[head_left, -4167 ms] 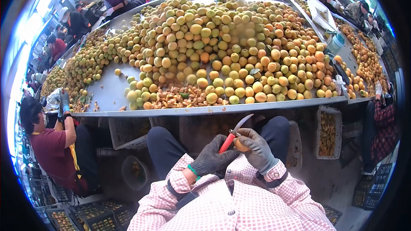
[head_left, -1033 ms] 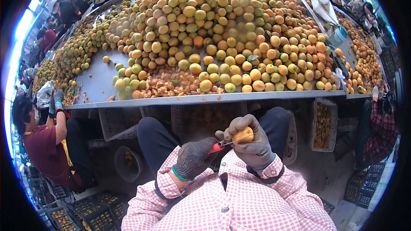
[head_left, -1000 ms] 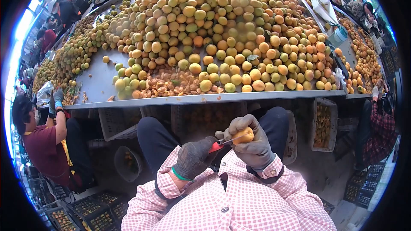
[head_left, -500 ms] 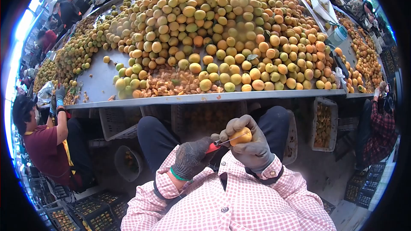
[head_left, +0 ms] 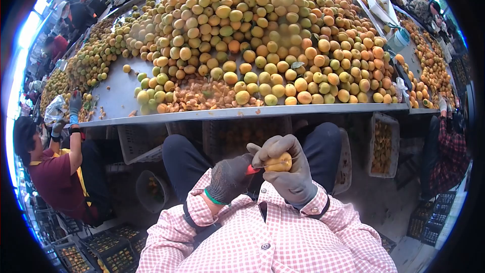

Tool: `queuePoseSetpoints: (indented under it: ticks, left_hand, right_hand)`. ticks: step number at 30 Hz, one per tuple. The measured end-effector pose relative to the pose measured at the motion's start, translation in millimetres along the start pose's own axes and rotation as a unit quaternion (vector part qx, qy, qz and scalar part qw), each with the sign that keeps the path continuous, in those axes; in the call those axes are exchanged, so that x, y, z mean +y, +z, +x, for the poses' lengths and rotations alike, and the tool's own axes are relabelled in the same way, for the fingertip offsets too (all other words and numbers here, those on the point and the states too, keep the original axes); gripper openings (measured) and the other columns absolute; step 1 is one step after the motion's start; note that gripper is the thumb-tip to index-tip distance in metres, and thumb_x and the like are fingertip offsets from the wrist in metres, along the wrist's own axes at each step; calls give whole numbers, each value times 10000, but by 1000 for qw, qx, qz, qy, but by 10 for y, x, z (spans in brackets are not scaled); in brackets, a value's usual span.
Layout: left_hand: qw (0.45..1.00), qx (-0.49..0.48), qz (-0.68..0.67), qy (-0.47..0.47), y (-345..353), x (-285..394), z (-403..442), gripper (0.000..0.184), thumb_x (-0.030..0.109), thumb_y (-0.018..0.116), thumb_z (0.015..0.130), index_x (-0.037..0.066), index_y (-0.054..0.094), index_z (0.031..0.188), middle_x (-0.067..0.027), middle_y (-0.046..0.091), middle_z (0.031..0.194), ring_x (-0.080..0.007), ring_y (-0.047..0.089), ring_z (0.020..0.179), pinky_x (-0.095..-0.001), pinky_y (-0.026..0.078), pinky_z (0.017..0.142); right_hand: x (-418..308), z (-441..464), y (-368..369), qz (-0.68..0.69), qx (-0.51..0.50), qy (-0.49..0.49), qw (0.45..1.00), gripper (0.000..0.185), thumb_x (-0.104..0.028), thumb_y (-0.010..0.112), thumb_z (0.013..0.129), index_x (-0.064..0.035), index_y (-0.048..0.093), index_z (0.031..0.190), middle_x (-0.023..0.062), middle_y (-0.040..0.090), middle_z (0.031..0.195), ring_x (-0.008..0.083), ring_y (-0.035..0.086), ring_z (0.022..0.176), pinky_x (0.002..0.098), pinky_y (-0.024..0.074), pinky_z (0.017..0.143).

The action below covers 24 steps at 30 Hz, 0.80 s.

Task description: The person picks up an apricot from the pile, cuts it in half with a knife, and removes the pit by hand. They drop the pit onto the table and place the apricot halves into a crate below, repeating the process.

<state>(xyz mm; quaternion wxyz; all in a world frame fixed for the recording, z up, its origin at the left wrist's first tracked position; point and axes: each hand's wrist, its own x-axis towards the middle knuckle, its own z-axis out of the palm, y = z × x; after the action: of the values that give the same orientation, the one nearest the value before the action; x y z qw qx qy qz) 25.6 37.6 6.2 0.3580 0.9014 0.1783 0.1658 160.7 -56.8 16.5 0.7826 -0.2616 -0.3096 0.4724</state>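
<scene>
We held the fruit (head_left: 279, 164) in our right hand (head_left: 292, 174), fingers curled round it, near the desk (head_left: 242, 113). Our left hand (head_left: 230, 179) had its fingers wrapped round the red knife (head_left: 252, 170). We seemed to be cutting; the next bit called for steady hands.

The single view looks forward and steeply down from the wearer's head, through a round, wide, fisheye-like frame with dark corners. The wearer's checked shirt (head_left: 268, 237) and gloved hands (head_left: 260, 172) sit close below, the table (head_left: 117, 93) farther ahead.
</scene>
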Motion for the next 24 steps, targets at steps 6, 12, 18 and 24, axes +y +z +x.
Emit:
queuePoseSetpoints:
  ticks: [6, 12, 18, 24]
  left_hand:
    - [996, -36, 56, -64, 0, -142, 108, 314, 327, 678, 785, 95, 602, 982, -159, 645, 777, -348, 641, 705, -414, 500, 572]
    - [876, 6, -466, -120, 111, -269, 37, 175, 123, 636, 851, 85, 603, 1019, -92, 646, 784, -235, 651, 726, -327, 510, 630]
    - [772, 19, -572, -278, -219, -74, 127, 157, 59, 637, 869, 55, 587, 1018, -8, 611, 776, -82, 566, 588, -214, 439, 515]
    - [852, -38, -479, -206, -32, 5, 126, 312, 77, 685, 841, 77, 551, 1123, -12, 615, 805, -104, 589, 638, -245, 475, 574]
  right_hand:
    - [-183, 92, -154, -202, -29, 100, 974, 498, 10, 714, 735, -57, 471, 1164, 127, 587, 1163, 217, 506, 1183, 372, 329, 1055]
    - [-57, 82, -366, 164, 154, 70, 972, 477, 59, 577, 804, -71, 472, 1250, 75, 587, 1117, 192, 579, 1044, 333, 435, 970]
    - [-372, 55, -396, 34, 133, 177, 975, 672, 31, 668, 777, -54, 362, 1369, 71, 502, 1203, 167, 564, 1034, 294, 462, 917]
    - [-341, 63, -363, -198, 162, 216, 942, 618, -29, 770, 733, -48, 427, 1247, 26, 487, 1031, 90, 527, 908, 198, 462, 795]
